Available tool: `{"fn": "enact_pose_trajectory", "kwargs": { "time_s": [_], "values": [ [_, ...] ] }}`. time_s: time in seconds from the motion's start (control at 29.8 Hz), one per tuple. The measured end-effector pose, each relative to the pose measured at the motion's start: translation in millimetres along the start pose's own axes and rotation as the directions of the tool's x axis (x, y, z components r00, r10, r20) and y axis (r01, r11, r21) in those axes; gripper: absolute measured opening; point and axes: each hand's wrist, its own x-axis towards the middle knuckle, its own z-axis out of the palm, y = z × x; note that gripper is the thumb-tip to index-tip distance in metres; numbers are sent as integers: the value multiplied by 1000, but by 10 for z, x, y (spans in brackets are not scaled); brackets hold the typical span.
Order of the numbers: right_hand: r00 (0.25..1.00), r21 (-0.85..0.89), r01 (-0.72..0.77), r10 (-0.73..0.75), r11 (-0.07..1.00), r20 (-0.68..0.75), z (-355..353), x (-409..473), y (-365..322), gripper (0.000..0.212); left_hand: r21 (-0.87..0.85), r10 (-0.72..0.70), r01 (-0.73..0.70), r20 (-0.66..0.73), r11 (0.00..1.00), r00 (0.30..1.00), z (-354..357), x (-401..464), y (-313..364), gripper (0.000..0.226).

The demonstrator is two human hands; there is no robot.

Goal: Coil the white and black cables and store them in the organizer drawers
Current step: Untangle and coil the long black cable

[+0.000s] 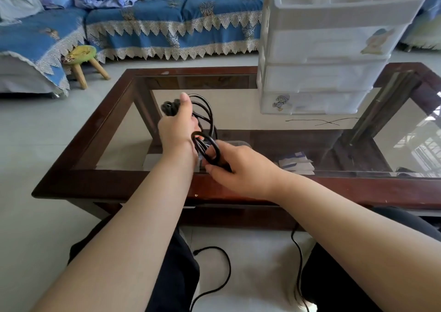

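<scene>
A black cable (207, 111) is wound in several loops above the glass coffee table (114, 182). My left hand (177, 130) grips the top of the loops, with a black plug poking out beside the thumb. My right hand (241, 168) pinches the lower loop of the same cable near the table's front edge. The loose end of the black cable (224, 271) trails down to the floor between my knees. The white plastic organizer (319, 49) with several closed drawers stands at the table's back right. No white cable is in view.
A thin dark wire (317, 121) lies on the glass in front of the organizer. Papers (296, 163) sit on the shelf under the glass. A blue sofa (167, 20) and a small green stool (82, 58) stand beyond the table.
</scene>
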Motion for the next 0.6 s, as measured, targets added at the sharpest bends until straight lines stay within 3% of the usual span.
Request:
{"fn": "enact_pose_trajectory", "kwargs": {
  "time_s": [0.13, 0.23, 0.27, 0.34, 0.4, 0.44, 0.54, 0.6],
  "values": [
    [994, 240, -105, 97, 965, 47, -88, 39, -35, 25, 289, -252, 209, 120, 934, 960, 72, -33, -36, 63],
    [980, 382, -185, 139, 905, 145, -148, 43, -52, 32, 439, -466, 357, 168, 825, 869, 115, -53, -19, 100],
    [976, 397, -197, 140, 897, 168, -166, 42, -53, 34, 506, -515, 371, 176, 779, 839, 130, -60, -9, 102],
    [966, 400, -229, 157, 888, 204, -203, 52, -44, 35, 518, -525, 363, 204, 774, 827, 121, -22, -53, 86],
    [952, 396, -278, 196, 875, 235, -238, 63, -19, 32, 476, -394, 246, 242, 844, 887, 98, -41, -121, 59],
    [945, 409, -299, 208, 862, 252, -252, 67, -3, 32, 483, -374, 217, 256, 849, 891, 91, -62, -153, 57],
    [922, 500, -354, 206, 790, 327, -295, 71, 42, 26, 543, -494, 292, 272, 787, 826, 88, -137, -196, 70],
    [906, 555, -384, 185, 738, 380, -323, 73, 84, 22, 547, -464, 268, 257, 793, 847, 118, -172, -151, 65]
  ]
}}
